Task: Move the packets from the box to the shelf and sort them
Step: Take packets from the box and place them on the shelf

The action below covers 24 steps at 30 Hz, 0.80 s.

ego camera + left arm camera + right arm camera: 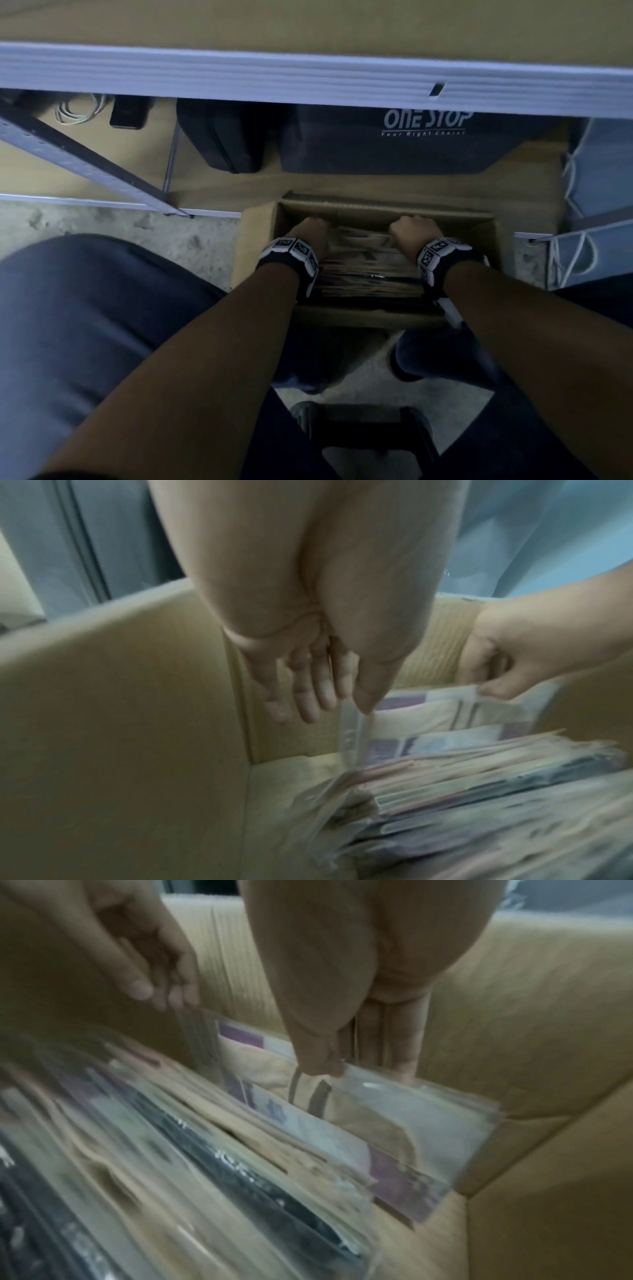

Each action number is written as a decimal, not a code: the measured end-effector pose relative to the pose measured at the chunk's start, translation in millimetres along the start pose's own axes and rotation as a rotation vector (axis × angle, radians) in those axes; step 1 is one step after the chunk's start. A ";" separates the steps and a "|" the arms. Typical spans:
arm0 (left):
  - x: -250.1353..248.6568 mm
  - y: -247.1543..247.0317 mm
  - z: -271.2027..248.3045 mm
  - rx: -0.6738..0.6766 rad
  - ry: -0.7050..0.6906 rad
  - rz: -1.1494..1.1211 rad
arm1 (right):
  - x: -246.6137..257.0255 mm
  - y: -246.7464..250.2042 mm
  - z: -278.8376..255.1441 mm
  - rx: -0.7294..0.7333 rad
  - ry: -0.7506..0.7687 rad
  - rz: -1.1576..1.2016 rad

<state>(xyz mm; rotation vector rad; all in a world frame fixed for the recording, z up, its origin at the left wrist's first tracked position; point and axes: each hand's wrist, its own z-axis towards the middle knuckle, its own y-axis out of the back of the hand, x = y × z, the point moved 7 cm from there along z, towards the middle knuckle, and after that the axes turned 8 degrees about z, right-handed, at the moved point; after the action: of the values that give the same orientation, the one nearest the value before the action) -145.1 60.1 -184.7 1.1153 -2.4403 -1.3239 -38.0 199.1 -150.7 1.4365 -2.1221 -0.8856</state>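
Packets [370, 270] on edge in one box [260, 236], the rear one pinched at both top corners.
One cardboard box sits on the floor below the white shelf [308, 73] and holds a single row of clear packets, too many and too blurred to count. Two hands reach down into its far end. The left hand [310, 228] and right hand [409, 228] each pinch a corner of the rear packet [377, 1118], thumb in front, fingers pointing down behind it.

The head camera is looking steeply down from above into the box [342, 210]; both wrist cameras are peering closely along the fingers [308, 696], sharing the packets [274, 1150] inside.
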 end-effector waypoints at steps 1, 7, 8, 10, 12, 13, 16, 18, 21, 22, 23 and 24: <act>-0.8 1.4 -1.4 -0.009 -0.002 0.012 | -2.8 2.4 -4.9 -0.008 -0.007 -0.002; -10.9 14.1 -3.4 -0.022 0.023 0.013 | -30.1 16.2 -34.5 -0.090 -0.092 0.035; -13.5 16.3 -4.4 -0.019 0.021 0.019 | -36.6 18.0 -41.0 -0.100 -0.112 0.054; -17.0 17.1 -1.8 0.000 0.032 0.041 | -48.9 23.0 -54.1 -0.132 -0.145 0.107; -24.0 14.3 -0.1 0.045 0.034 0.087 | -59.5 28.7 -68.7 -0.175 -0.165 0.170; -27.6 11.3 3.1 0.057 0.020 0.108 | -63.5 31.1 -75.7 -0.193 -0.170 0.206; -40.7 -11.9 21.5 0.134 -0.048 0.144 | -72.3 38.1 -94.2 -0.241 -0.183 0.322; -59.0 -7.8 12.4 0.165 -0.065 0.167 | -78.7 42.0 -103.2 -0.276 -0.207 0.394; -75.7 -13.4 13.3 0.183 -0.089 0.216 | -88.3 49.0 -110.1 -0.364 -0.221 0.442; -78.0 -15.4 14.0 0.209 -0.080 0.247 | -91.9 50.7 -110.9 -0.389 -0.224 0.463; -78.1 -20.9 20.1 0.215 -0.076 0.253 | -95.5 52.3 -111.9 -0.411 -0.226 0.487; -76.0 -28.2 28.4 0.212 -0.073 0.250 | -98.8 53.6 -112.5 -0.429 -0.225 0.508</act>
<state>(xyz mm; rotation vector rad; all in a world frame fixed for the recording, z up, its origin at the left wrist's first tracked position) -88.6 120.5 -207.8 0.7792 -2.7166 -1.0701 37.6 274.7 -32.9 0.5719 -2.1279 -1.2301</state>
